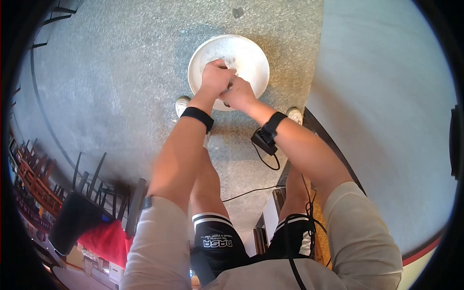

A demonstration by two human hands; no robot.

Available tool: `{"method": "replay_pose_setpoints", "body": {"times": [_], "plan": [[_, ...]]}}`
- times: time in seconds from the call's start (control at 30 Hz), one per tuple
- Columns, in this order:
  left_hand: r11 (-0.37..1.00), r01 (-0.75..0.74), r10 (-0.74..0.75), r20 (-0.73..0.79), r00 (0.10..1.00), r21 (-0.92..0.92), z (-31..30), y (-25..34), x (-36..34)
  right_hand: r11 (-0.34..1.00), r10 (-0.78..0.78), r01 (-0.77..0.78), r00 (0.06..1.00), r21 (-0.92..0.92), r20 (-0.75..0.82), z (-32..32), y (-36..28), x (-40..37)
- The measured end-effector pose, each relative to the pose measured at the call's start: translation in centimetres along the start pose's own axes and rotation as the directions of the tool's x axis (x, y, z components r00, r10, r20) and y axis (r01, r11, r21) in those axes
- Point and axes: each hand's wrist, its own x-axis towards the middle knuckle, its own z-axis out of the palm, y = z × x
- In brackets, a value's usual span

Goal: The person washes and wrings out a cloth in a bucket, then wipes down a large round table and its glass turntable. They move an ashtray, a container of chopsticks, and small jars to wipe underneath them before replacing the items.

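Note:
My left hand (217, 77) and my right hand (239, 92) meet over a round white bucket or basin (258, 72) on the floor. Fingers on both hands are curled closed. A small dark, brownish bit shows between them and below the right hand, but most of it is covered, so its kind cannot be made out. Dark specks lie on the white inside surface of the container. Each wrist wears a black strap, and a black box with a cord (264, 141) hangs by the right wrist.
A grey tabletop (386, 96) runs along the right side. Chairs (43, 179) and a red cloth (106, 241) are at the lower left. Black cables (309, 217) hang over my right leg. My shoes (182, 105) flank the container.

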Motion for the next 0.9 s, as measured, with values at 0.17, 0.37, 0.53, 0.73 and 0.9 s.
{"method": "replay_pose_setpoints", "body": {"times": [0.17,0.37,0.53,0.73,0.9], "plan": [[0.998,0.048,-0.029,-0.418,0.908,0.037,2.0,-1.2,0.8,0.927,-0.183,0.113,0.969,-0.359,-0.167,1.5,0.9,1.4],[0.807,0.1,-0.279,-0.227,0.933,-0.582,2.6,0.3,-1.6,0.862,-0.204,0.118,0.971,-0.492,-0.124,0.0,1.4,1.5],[0.677,0.036,-0.079,-0.024,0.997,-0.735,-0.1,1.5,-4.5,0.985,-0.169,0.159,0.958,0.06,0.23,-7.1,-2.8,-4.6],[0.594,0.036,0.195,0.187,0.963,-0.804,-2.3,6.8,-12.0,0.521,-0.214,-0.361,0.822,0.773,0.528,-9.2,0.6,-4.8],[0.79,-0.288,0.557,0.435,0.707,-0.542,-4.1,7.3,-10.0,0.254,-0.668,-0.594,0.463,0.763,0.583,-5.8,0.8,-5.4]]}}
